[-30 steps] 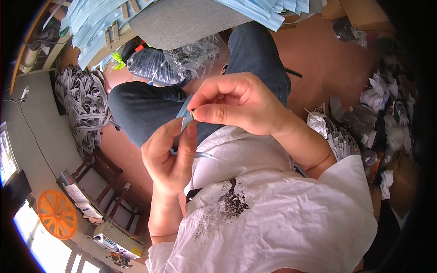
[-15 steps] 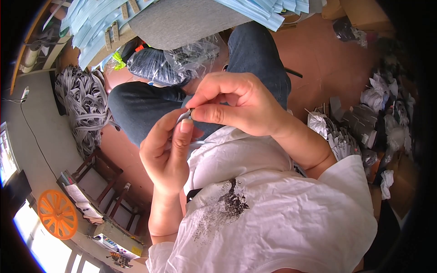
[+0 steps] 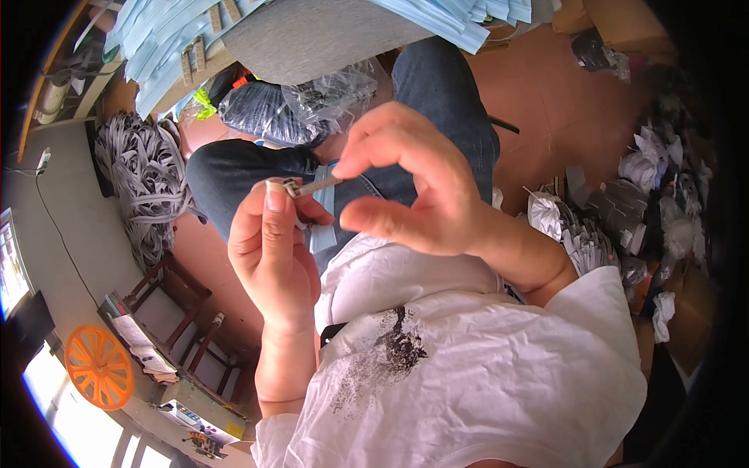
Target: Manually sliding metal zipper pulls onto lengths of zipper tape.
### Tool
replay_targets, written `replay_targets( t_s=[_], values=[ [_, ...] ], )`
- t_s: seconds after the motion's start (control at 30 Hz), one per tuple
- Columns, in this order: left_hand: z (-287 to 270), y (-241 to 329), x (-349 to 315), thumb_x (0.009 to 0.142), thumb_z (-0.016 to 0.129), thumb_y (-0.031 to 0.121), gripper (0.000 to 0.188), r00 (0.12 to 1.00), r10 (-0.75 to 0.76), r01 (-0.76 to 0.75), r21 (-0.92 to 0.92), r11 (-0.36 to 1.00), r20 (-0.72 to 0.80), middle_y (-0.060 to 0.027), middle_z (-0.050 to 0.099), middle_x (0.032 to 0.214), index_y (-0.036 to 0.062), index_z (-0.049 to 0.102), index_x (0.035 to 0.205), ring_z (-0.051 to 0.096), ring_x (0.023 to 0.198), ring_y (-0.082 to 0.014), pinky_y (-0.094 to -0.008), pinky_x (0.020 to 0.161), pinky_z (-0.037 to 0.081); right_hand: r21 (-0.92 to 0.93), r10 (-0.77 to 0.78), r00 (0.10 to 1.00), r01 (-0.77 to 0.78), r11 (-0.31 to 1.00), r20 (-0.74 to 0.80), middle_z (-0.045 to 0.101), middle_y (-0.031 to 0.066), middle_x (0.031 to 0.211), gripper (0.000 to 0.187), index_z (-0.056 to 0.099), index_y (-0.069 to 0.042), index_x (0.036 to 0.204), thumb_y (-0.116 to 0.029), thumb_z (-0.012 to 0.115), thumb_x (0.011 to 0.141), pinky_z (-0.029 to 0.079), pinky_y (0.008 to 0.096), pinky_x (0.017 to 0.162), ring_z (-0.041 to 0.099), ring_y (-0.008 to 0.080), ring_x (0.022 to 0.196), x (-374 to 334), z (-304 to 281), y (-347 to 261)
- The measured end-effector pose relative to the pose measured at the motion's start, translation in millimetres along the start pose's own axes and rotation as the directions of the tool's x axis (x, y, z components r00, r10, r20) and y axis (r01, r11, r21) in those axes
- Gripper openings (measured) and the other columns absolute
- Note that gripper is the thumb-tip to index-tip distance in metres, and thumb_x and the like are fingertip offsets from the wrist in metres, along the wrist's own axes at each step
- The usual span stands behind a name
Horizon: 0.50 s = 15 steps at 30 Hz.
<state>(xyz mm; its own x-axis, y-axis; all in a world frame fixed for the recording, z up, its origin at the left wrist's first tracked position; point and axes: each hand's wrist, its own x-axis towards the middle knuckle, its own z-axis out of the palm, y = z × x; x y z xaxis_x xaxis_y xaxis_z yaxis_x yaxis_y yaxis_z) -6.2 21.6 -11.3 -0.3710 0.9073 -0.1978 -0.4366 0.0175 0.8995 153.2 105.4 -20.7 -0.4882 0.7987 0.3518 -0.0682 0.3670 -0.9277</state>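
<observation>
The two hands had just come partly apart. Half a second earlier both met at one small piece; at this moment the right hand point(image 3: 433, 195) had let its pinch go, its thumb dropped toward 4 o'clock, away from the forefinger. The left hand point(image 3: 273, 257) had shifted a little toward 8 o'clock, with thumb and forefinger clamped together on the clip point(image 3: 292, 187), a small metal piece at about 1 o'clock of that hand.

A grey tab point(image 3: 318, 186), hidden in the earlier grip, now showed plainly, running from the clip toward 2 o'clock and ending at the right forefinger's tip (whether skin touched it, I could not tell). For the work in hand, that meant the clip seemed to rest mainly in the left grip, the right fingers being apart and perhaps only steadying the tab.

A blue band point(image 3: 321, 237) hung just beside the left fingers, at their 4 o'clock, in front of the jeans point(image 3: 234, 183); its link to the clip was hidden behind the fingers.

Farther out, blue strips point(image 3: 160, 51) covered the table's edge at 11 o'clock, a plastic bag point(image 3: 331, 97) sat below it near 12, and a pile of grey straps point(image 3: 140, 175) lay at 10.
</observation>
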Motion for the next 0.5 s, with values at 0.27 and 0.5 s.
replay_targets(
  t_s=[0.27, 0.5],
  values=[
    [4.2, -0.5, 1.6, 0.101, 0.048, 0.017, 0.019, 0.999, -0.042, 0.04, -0.29, 0.956, 0.001, -0.0085, 0.06, 0.105, 0.0032, 0.058, 0.109, 0.06, 0.09, -0.0175, -0.0299, 0.08, 0.051, -0.083, -0.163, 0.986, 0.166, 0.983, 0.037, 0.06, 0.0046, 0.094, 0.021, 0.067, -0.009, 0.096, -0.011, 0.076, 0.078, 0.045, 0.0333, 0.074, 0.057, 0.0201, 0.084, -4.4, 20.7, -4.9],
    [-13.0, -8.4, 7.3, 0.099, 0.049, 0.02, 0.018, 0.977, -0.006, 0.103, -0.453, 0.885, 0.212, -0.0092, 0.053, 0.112, 0.0046, 0.055, 0.107, 0.051, 0.11, -0.0236, -0.0418, 0.101, 0.038, 0.184, 0.066, 0.995, -0.078, 0.98, 0.069, 0.065, 0.0076, 0.097, 0.012, 0.066, -0.002, 0.102, -0.004, 0.063, 0.09, 0.047, 0.0299, 0.079, 0.062, 0.02, 0.091, -4.9, 16.8, -1.4]
  ],
)
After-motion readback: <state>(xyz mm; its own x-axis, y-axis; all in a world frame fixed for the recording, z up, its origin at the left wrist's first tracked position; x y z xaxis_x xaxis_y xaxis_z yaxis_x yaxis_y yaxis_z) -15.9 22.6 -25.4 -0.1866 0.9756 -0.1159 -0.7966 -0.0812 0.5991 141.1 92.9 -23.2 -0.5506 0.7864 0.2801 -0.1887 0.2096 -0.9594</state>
